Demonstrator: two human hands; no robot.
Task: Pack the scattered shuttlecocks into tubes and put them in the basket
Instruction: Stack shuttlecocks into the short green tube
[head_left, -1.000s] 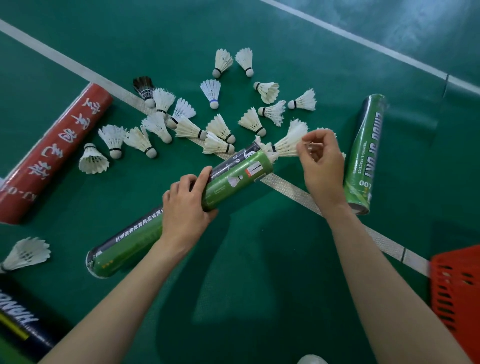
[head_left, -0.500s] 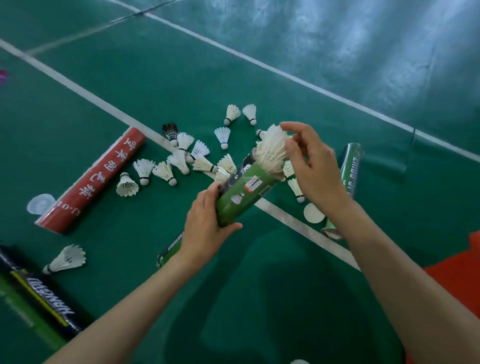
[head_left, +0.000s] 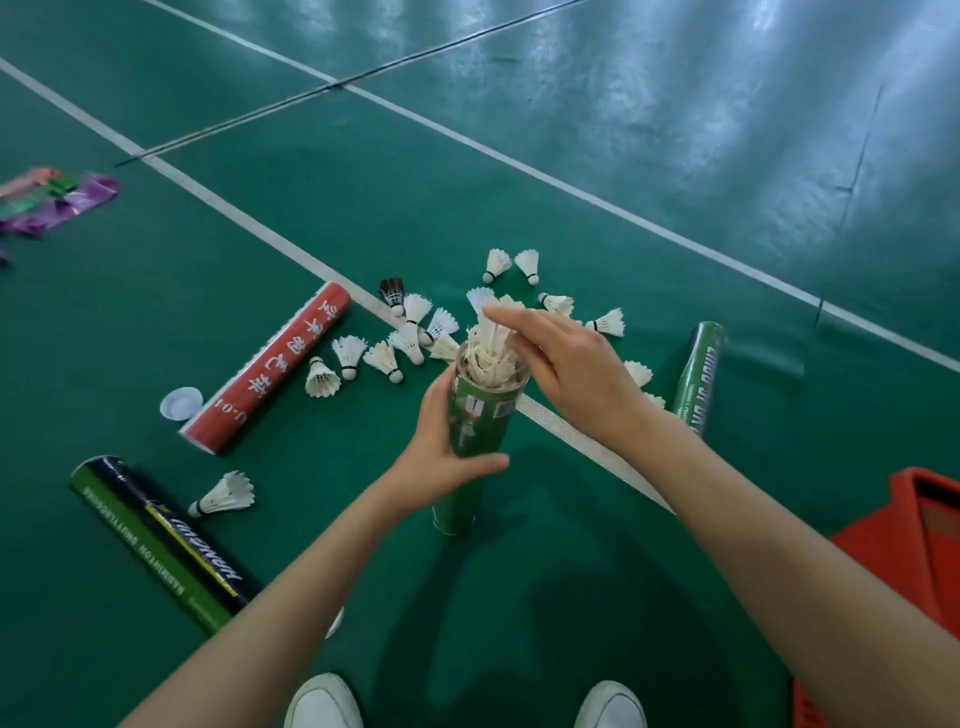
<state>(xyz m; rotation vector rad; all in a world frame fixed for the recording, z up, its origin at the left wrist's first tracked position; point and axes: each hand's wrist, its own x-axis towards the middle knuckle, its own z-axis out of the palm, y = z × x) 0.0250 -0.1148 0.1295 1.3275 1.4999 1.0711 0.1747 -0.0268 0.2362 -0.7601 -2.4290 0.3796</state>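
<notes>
Gripping the green tube (head_left: 470, 431) around its middle, the left hand (head_left: 441, 441) curls tight; the right hand (head_left: 566, 364) pinches the feathers of the shuttlecock (head_left: 491, 353) sticking from the tube's mouth. Half a second ago the tube leaned in the air; now it stands upright on the green court floor (head_left: 363, 208). Just behind the tube lie loose shuttlecocks (head_left: 384, 358), to its left a red tube (head_left: 270, 366), well to its right the orange basket (head_left: 924, 545).

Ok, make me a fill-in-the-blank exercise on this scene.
The left hand grips the upright ____ tube. The right hand pinches the ____ sticking out of its top. One loose shuttlecock has ____ feathers, unlike the white rest.
Missing: green; shuttlecocks; black.
</notes>
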